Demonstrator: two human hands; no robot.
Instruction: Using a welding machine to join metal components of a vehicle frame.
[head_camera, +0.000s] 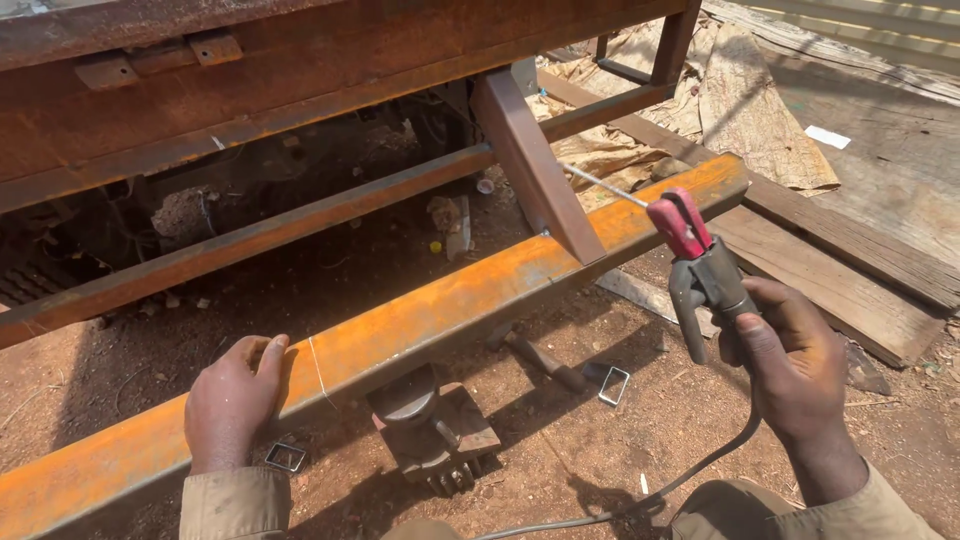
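My right hand (790, 360) grips a welding electrode holder (700, 265) with red jaws and a grey handle. A thin welding rod (600, 183) sticks out of the jaws toward the upright rusty brace (535, 165). That brace meets a long orange rusty steel beam (480, 295) that runs diagonally across the view. My left hand (232, 400) rests on the near edge of this beam, fingers curled over its side. A grey cable (690, 475) runs from the holder down past my wrist.
A large rusty steel frame (200, 90) stands behind the beam. Under the beam sits a dark metal block (432, 425), with a hammer (545, 362) and two small square tube pieces (613, 385) on the dirt. Wooden planks (830, 260) and sacking (745, 110) lie at right.
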